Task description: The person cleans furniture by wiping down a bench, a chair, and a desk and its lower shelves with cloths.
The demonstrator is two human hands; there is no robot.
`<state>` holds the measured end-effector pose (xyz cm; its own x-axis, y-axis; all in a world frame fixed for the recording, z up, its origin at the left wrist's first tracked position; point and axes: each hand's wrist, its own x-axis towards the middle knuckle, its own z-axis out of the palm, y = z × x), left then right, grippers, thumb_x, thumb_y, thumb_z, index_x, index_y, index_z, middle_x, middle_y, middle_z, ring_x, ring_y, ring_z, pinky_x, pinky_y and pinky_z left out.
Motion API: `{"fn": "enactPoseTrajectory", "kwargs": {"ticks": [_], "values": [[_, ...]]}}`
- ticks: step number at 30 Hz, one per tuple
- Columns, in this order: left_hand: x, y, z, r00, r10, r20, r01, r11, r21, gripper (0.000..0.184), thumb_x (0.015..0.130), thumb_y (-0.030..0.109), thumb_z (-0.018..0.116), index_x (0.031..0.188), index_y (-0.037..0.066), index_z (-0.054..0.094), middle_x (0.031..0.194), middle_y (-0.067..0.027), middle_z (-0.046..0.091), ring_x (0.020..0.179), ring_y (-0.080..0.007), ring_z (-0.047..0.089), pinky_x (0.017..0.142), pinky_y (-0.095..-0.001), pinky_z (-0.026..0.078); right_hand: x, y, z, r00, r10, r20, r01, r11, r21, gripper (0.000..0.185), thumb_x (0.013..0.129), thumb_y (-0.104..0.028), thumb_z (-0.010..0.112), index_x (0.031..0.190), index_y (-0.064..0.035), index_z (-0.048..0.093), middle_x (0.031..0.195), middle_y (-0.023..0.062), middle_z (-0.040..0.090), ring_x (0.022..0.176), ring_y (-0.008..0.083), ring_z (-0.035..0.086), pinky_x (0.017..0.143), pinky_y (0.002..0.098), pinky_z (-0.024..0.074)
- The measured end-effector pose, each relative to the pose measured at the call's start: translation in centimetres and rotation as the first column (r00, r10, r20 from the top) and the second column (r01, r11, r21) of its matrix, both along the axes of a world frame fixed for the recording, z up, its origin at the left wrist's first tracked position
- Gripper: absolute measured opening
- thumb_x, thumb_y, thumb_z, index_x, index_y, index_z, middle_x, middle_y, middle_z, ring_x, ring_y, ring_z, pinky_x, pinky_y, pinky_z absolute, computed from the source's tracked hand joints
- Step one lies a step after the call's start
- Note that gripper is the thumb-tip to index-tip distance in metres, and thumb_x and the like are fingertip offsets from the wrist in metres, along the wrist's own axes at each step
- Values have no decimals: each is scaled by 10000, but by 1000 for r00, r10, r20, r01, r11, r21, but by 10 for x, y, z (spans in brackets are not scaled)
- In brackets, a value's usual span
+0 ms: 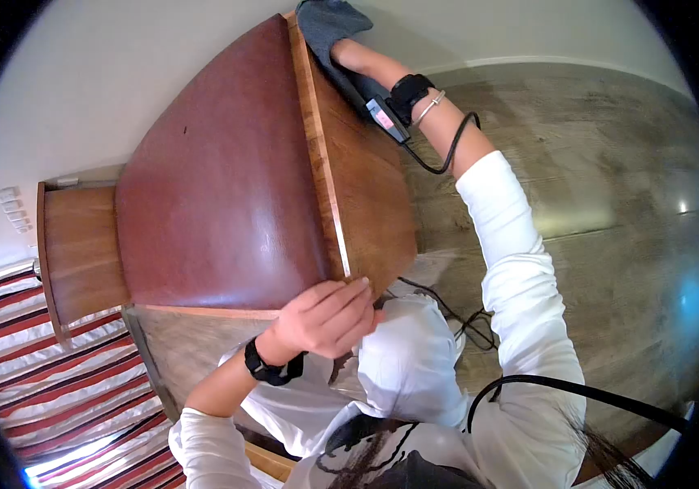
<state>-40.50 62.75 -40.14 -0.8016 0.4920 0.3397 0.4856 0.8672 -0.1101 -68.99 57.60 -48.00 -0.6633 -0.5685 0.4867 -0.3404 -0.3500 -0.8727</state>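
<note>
A grey cloth point(333, 24) covers my right hand at the far end of the wooden side panel point(366, 179). The arm reaches into the cloth, which lies against the panel's top edge, and the fingers are hidden under it. My left hand point(329, 318) rests at the near corner of the wood-framed furniture, next to its dark red padded surface point(219, 179). Its fingers lie extended over the wooden edge point(337, 232), holding nothing visible.
Black straps sit on both wrists. A small box point(387, 119) with a cable hangs by the right one. More black cable point(472, 326) lies tangled on the wood-look floor point(561, 179). At left are a wooden panel point(81, 244) and striped fabric point(81, 383). A pale wall point(121, 73) stands behind.
</note>
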Motion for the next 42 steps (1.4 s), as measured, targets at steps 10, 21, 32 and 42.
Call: {"fn": "enactPoseTrajectory", "kwargs": {"ticks": [10,21,32,42], "values": [[-8,0,-7,999,12,-48,-15,999,-44,143,672,98,624,811,79,596,876,-35,602,827,-179,601,677,-278,465,130,120,-70,790,507,-345,-454,862,227,470,824,-157,434,1261,-23,324,1337,175,263,1250,308,203,1032,384,121],[-5,-2,-3,999,27,-30,-31,991,-134,144,720,105,585,862,121,568,916,-2,575,892,-142,567,708,-257,456,144,126,-73,798,509,-324,-412,852,323,497,848,-258,404,1280,-36,300,1338,188,270,1237,286,244,1024,394,137],[1,-7,7,997,44,69,-38,996,-86,36,676,119,586,690,86,593,749,-23,623,744,-135,609,678,-239,441,24,35,-132,863,472,181,-505,804,313,372,871,-179,397,1212,-33,423,1262,173,402,1146,240,403,980,333,285],[31,38,-28,995,41,88,-32,995,-95,68,727,172,592,681,126,574,741,15,600,775,-121,599,669,-221,420,8,36,-190,897,305,319,-374,910,181,352,881,-200,400,1189,-36,449,1233,146,437,1119,215,428,958,314,314]]}}
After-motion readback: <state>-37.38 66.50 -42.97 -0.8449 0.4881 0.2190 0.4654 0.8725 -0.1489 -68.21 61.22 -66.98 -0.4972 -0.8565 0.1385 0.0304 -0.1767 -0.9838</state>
